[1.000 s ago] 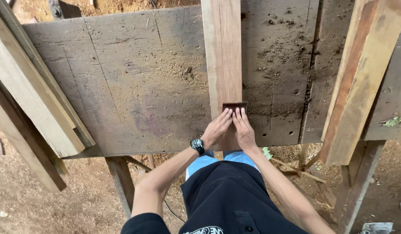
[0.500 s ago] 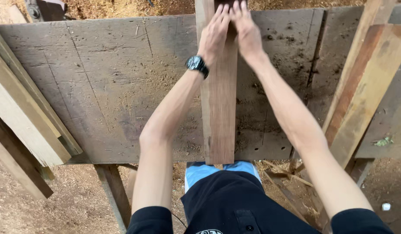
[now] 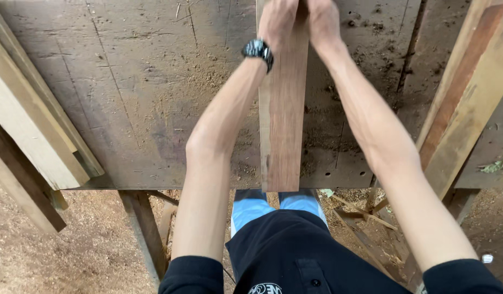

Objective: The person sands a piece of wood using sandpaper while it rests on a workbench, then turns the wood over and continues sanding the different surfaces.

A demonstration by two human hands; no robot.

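Weathered grey plank workbench fills upper view, top scored with saw lines, dusted with sawdust, small holes near front edge. Pale timber lengths lie slanted over left edge; reddish-brown boards lean across right side. Wooden bench leg below. Ground is bare earth under thick sawdust, offcut sticks scattered right. Soft, even daylight.

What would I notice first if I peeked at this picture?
First, two bare arms stretched forward, the left hand and right hand pressed on a reddish-brown plank lying lengthwise down the middle of a worn, sawdusty workbench. A black wristwatch sits on the left wrist. Pale boards lean at the bench's left edge.
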